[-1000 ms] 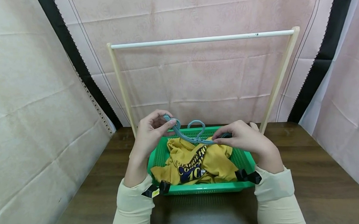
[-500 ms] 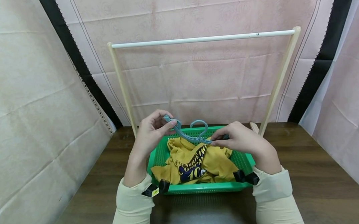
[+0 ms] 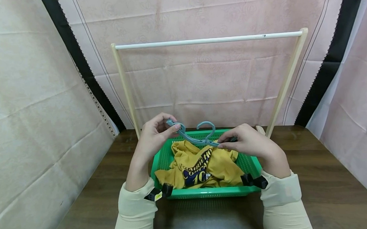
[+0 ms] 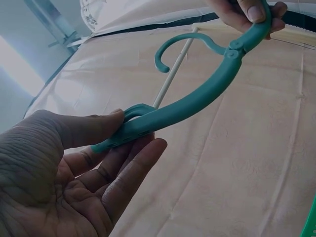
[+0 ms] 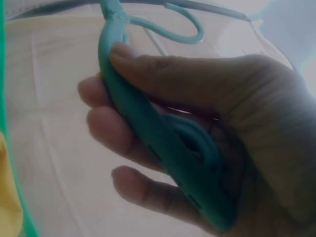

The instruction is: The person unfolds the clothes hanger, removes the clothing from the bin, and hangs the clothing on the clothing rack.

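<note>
A blue-green plastic clothes hanger (image 3: 194, 140) is held between both hands above the basket. My left hand (image 3: 155, 134) pinches one arm's end between thumb and fingers, plain in the left wrist view on the hanger (image 4: 182, 106). On the other arm, close to the centre joint, my right hand (image 3: 246, 139) grips with thumb and fingers; the right wrist view shows that arm of the hanger (image 5: 143, 116) lying across the palm. The hook curves upward from the joint. Below lies a crumpled yellow garment (image 3: 222, 165) with dark printed lettering, inside the green basket (image 3: 208, 192).
Behind the basket stands a rack with a white horizontal bar (image 3: 208, 41) and two cream side posts (image 3: 286, 84). The brown wooden table (image 3: 92, 200) carries the basket. Pale cloth walls (image 3: 41, 100) enclose the space at the back and both sides.
The hanger's hook has turned and shifted slightly right, and now shows as a more open curve. The right hand dipped left and came back a little; the left hand has barely moved.
</note>
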Demonstrator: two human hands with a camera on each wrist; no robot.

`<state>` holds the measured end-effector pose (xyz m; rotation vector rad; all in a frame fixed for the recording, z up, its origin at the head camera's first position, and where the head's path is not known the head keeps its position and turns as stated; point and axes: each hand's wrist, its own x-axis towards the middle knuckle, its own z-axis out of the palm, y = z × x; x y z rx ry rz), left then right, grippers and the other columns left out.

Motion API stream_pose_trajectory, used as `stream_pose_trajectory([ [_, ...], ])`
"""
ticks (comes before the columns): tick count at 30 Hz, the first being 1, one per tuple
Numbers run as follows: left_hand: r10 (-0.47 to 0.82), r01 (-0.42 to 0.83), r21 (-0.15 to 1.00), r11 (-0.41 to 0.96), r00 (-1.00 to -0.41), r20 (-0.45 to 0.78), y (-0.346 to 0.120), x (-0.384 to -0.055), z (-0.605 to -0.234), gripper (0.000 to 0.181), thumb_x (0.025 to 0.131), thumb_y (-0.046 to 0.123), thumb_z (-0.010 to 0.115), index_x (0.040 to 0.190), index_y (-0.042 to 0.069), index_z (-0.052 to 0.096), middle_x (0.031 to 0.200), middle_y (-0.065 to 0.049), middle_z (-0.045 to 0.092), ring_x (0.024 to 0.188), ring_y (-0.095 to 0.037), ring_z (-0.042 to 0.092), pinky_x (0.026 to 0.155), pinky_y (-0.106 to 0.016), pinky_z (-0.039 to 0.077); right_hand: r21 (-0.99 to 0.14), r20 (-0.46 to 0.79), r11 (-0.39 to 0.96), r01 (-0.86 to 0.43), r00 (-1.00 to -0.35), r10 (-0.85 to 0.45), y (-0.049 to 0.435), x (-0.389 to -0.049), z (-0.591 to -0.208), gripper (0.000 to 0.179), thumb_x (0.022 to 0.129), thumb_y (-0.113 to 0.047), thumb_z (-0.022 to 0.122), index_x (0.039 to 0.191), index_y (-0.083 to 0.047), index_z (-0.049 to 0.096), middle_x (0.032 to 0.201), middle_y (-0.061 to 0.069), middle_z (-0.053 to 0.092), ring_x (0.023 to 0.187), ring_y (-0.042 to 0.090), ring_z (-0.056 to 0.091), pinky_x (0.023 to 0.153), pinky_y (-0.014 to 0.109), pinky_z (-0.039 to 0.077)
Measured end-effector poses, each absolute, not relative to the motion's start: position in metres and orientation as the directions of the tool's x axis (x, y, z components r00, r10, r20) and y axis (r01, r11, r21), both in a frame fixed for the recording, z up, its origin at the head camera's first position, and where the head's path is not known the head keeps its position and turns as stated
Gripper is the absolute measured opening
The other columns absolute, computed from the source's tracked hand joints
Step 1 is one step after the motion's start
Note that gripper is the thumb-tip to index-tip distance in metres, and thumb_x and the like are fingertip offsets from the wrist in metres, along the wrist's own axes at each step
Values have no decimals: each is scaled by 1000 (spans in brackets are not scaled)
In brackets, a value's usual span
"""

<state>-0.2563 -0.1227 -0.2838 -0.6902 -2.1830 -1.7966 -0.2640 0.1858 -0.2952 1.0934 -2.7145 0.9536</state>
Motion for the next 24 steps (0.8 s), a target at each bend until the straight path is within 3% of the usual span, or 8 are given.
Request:
stream_pose_trajectory([
  [8, 225, 502, 835, 226, -861, 457, -128, -259, -287, 11, 95, 18, 73, 103, 11, 68, 92, -12, 69, 86, -34, 70, 76, -38, 59, -407, 306, 689, -600, -800, -516, 191, -258, -291, 8, 94, -35, 73, 97, -32, 79, 82, -24, 70, 72, 2, 61, 69, 37, 38],
  [16, 249, 516, 775, 364, -856, 453, -130, -262, -289, 8, 96, 23, 71, 102, 17, 70, 89, -7, 69, 78, -22, 65, 70, -41, 53, -448, 308, 656, -608, -793, -525, 194, -260, -291, 8, 95, -31, 73, 97, -27, 79, 82, -19, 71, 71, 5, 63, 62, 29, 50],
  [24, 266, 532, 727, 434, -847, 460, -127, -264, -291, 5, 95, 24, 73, 98, 21, 74, 88, 1, 71, 75, -28, 60, 63, -36, 47, -481, 341, 600, -639, -767, -544, 197, -261, -292, 8, 95, -26, 73, 99, -23, 79, 86, -16, 72, 75, 7, 65, 67, 29, 54],
])
